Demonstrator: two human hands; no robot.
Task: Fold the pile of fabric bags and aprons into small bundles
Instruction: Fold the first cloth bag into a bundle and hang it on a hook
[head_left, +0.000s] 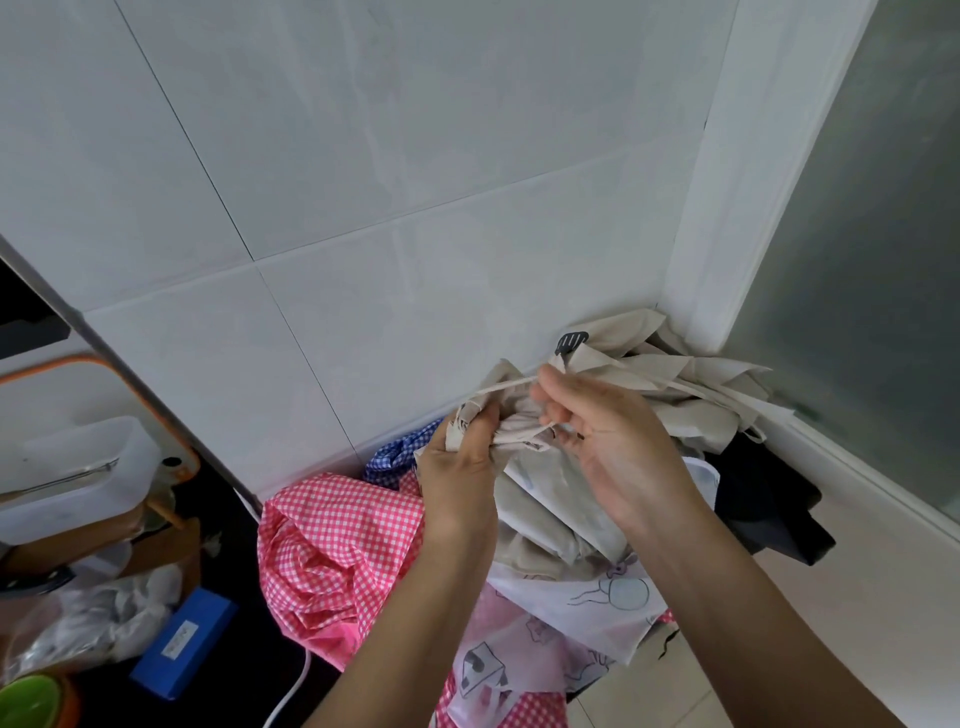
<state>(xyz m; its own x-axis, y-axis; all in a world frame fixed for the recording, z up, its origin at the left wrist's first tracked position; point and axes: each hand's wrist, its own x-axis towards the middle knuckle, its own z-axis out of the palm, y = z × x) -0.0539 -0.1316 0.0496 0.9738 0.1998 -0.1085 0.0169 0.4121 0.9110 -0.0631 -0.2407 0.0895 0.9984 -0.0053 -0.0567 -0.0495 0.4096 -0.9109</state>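
Observation:
A beige fabric bundle (540, 483) is held up above the pile in the wall corner. My left hand (457, 478) grips its bunched top. My right hand (608, 441) pinches a thin beige strap (501, 387) that runs across the top of the bundle. Under the hands lie a pink checked apron (332, 551), a blue checked cloth (400, 457), a white printed fabric (587, 608), more beige fabric (691, 395) and a dark cloth (769, 509).
White tiled wall (363, 208) stands behind, with a frosted window (872, 286) on the right. At the left are a white container (72, 478), a blue box (182, 642), crumpled plastic (88, 623) and a green bowl (28, 701). A white cable (296, 691) runs below the pile.

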